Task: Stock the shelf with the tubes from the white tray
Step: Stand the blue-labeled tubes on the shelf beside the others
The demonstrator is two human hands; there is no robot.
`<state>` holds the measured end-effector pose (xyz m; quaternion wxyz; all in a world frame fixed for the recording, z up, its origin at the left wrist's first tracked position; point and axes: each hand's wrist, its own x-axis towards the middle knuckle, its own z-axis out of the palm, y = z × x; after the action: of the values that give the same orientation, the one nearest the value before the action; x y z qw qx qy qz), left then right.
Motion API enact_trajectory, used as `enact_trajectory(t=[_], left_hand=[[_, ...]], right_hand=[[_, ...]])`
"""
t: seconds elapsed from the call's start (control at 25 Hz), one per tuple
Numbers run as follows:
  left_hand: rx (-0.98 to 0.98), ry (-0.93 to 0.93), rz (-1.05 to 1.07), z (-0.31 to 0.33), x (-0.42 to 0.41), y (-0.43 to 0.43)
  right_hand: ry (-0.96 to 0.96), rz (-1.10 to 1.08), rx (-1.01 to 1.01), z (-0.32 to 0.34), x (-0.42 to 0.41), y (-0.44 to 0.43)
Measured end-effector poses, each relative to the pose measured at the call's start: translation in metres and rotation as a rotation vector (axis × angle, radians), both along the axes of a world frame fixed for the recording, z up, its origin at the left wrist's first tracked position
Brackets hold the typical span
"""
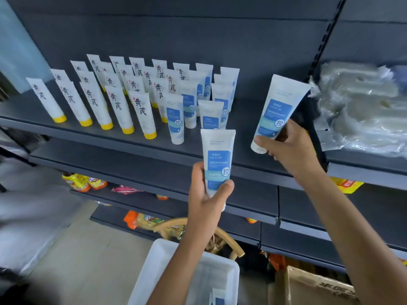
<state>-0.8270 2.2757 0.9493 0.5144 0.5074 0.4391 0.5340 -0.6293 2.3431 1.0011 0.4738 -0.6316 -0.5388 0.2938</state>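
From the head camera I see my left hand (207, 194) curled round the lower half of a blue-labelled tube (218, 155), thumb pressed across its front. That tube stands upright, crimped end up, in the air just in front of the shelf (132, 146) edge and not on it.

My right hand (290, 150) grips a second blue-labelled tube (279, 106) near its cap end, fingers wrapped behind and thumb across the front. This one leans with its crimped end tipped to the right, over the right part of the same shelf. I cannot tell whether its cap touches the board.

On the shelf, the left and middle hold rows of white tubes with yellow caps (141, 111), caps down. Just beside them on the right stands a smaller group of blue-labelled tubes (175, 119), also caps down. The nearest of these is right behind the tube in my left hand.

Below my left arm sits the white tray (154, 260), with one more blue-labelled tube (217, 298) showing at its bottom edge.

To the right, on the neighbouring shelf, lies a heap of clear plastic bags (356, 106). Snack packets (83, 182) lie on the lower shelves, and a cardboard box (315, 287) sits low at the right
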Motion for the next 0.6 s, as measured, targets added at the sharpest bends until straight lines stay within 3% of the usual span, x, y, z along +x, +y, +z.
enact_trajectory(t=[0.6], left_hand=[[-0.026, 0.036, 0.178, -0.007, 0.028, 0.019]], right_hand=[[-0.036, -0.127, 0.011, -0.026, 0.021, 0.179]])
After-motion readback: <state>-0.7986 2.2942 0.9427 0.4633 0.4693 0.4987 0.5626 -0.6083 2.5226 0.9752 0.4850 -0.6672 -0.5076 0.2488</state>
